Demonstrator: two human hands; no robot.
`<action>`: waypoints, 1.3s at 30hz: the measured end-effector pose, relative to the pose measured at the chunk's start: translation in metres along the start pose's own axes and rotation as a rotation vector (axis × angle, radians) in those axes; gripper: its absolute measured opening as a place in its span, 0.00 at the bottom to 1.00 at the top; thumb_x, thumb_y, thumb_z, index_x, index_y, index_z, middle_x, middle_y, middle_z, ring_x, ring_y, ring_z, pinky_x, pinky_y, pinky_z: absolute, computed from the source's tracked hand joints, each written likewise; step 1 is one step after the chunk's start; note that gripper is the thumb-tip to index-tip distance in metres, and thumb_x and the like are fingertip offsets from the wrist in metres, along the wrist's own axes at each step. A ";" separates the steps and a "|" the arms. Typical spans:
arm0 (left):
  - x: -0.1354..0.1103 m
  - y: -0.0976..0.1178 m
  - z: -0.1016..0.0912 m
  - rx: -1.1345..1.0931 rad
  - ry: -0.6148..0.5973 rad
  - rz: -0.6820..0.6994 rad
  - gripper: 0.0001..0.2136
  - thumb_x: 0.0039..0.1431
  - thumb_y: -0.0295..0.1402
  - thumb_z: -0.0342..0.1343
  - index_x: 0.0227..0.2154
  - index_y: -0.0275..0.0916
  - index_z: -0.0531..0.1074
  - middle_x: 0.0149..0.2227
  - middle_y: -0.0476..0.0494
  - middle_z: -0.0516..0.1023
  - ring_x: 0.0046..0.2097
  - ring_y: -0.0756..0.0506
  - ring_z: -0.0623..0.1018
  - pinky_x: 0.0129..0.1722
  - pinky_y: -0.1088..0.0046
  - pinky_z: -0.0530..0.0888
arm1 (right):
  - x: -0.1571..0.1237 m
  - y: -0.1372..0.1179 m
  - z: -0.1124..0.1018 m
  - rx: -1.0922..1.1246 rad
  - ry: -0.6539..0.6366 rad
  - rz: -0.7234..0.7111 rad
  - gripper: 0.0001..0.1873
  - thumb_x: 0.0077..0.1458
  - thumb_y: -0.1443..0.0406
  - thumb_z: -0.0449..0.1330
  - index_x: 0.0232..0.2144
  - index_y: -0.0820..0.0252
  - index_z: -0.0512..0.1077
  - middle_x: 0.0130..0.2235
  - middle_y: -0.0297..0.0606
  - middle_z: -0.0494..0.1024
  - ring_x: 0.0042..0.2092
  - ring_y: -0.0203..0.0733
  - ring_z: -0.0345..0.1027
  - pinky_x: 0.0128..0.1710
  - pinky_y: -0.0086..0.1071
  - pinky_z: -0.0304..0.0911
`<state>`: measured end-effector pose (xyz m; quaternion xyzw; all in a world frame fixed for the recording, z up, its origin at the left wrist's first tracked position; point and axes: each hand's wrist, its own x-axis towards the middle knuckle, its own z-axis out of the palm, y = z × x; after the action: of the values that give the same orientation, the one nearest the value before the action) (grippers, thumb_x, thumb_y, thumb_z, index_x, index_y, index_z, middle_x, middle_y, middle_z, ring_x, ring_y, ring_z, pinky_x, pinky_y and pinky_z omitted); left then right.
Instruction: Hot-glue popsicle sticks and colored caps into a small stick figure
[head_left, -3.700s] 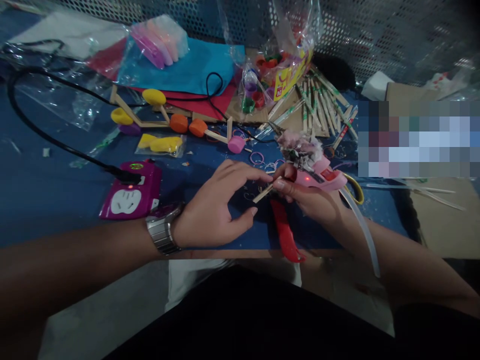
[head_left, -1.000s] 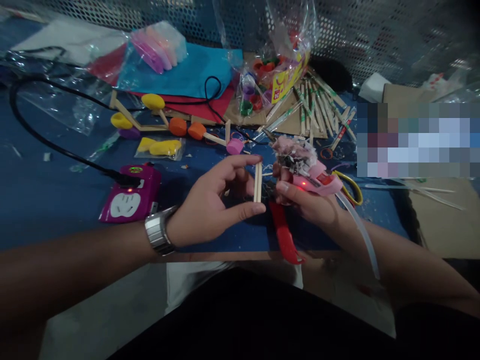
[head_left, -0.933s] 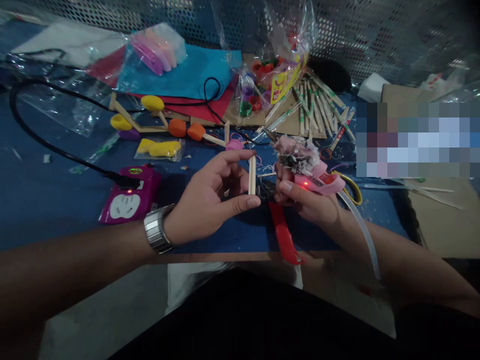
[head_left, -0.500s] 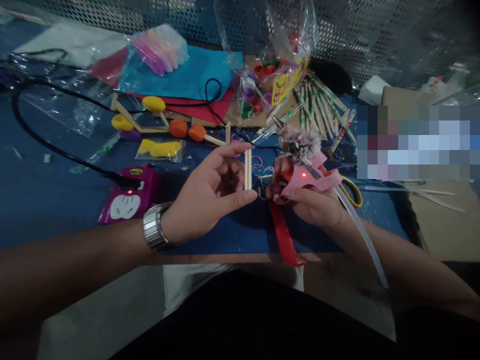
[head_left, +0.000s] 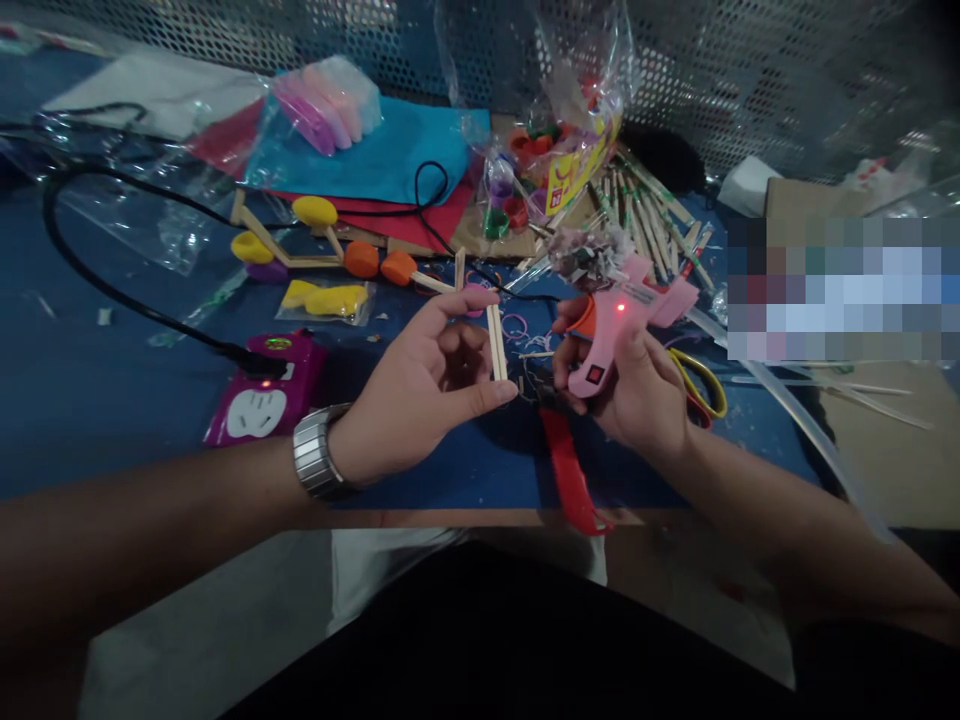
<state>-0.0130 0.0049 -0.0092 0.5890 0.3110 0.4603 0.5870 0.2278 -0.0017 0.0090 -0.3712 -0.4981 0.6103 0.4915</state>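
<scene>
- "left hand (head_left: 409, 390)?"
- "thumb and forefinger spread, pinching the paired wooden sticks (head_left: 497, 343) by their ends over the worktop (head_left: 450, 485)."
- "and the right hand (head_left: 651, 405)?"
- "fingers wrapped around the pink hot glue gun (head_left: 613, 335), wrist raised."

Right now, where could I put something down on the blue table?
The blue table looks mostly bare left of the purple power box; a smaller patch lies between the left hand and the red handle. Farther back is crowded: orange pieces, stick pile.
</scene>
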 end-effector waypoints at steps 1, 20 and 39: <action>0.000 0.000 0.000 -0.014 0.017 0.002 0.33 0.60 0.33 0.77 0.64 0.49 0.68 0.39 0.50 0.77 0.39 0.47 0.79 0.41 0.69 0.82 | -0.001 -0.001 0.000 -0.001 -0.007 0.003 0.26 0.66 0.38 0.64 0.47 0.51 0.76 0.32 0.33 0.75 0.26 0.38 0.65 0.20 0.32 0.60; -0.004 0.013 0.005 0.046 0.070 0.190 0.34 0.59 0.50 0.77 0.64 0.55 0.69 0.39 0.49 0.75 0.37 0.45 0.77 0.34 0.67 0.75 | -0.009 -0.036 -0.018 -0.214 -0.133 -0.134 0.21 0.62 0.46 0.71 0.36 0.57 0.85 0.32 0.42 0.80 0.24 0.39 0.71 0.17 0.33 0.61; -0.004 0.013 0.006 0.014 0.005 0.046 0.32 0.59 0.31 0.77 0.63 0.49 0.68 0.37 0.51 0.79 0.36 0.48 0.80 0.39 0.68 0.83 | -0.019 -0.016 -0.055 -0.171 -0.260 -0.048 0.18 0.66 0.48 0.69 0.41 0.55 0.85 0.34 0.44 0.83 0.24 0.40 0.72 0.18 0.32 0.67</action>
<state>-0.0113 -0.0030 0.0039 0.5989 0.3019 0.4729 0.5714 0.2883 -0.0068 0.0109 -0.3177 -0.6163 0.5968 0.4039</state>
